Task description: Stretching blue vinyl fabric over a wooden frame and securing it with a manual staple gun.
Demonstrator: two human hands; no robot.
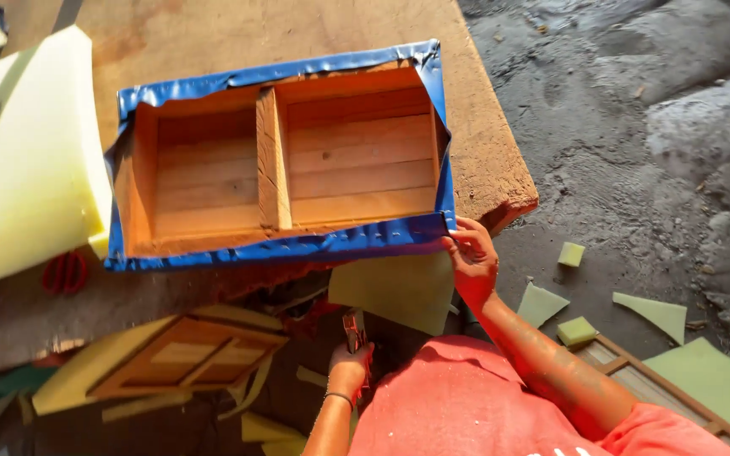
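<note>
A shallow wooden frame [276,160] with two compartments lies on a worn wooden board [483,143], its edges wrapped in blue vinyl [297,247]. My right hand [470,253] pinches the vinyl at the frame's near right corner. My left hand [348,365] is lower, close to my body, and grips a small metal tool [354,328] that points up toward the frame; I cannot tell what kind of tool it is. It does not touch the frame.
A thick yellow foam slab [31,160] lies left of the frame, with red-handled scissors [65,272] beside it. A second wooden frame [187,353] on foam sits below the board. Foam scraps [574,331] litter the grey ground at right, beside a wooden panel [661,393].
</note>
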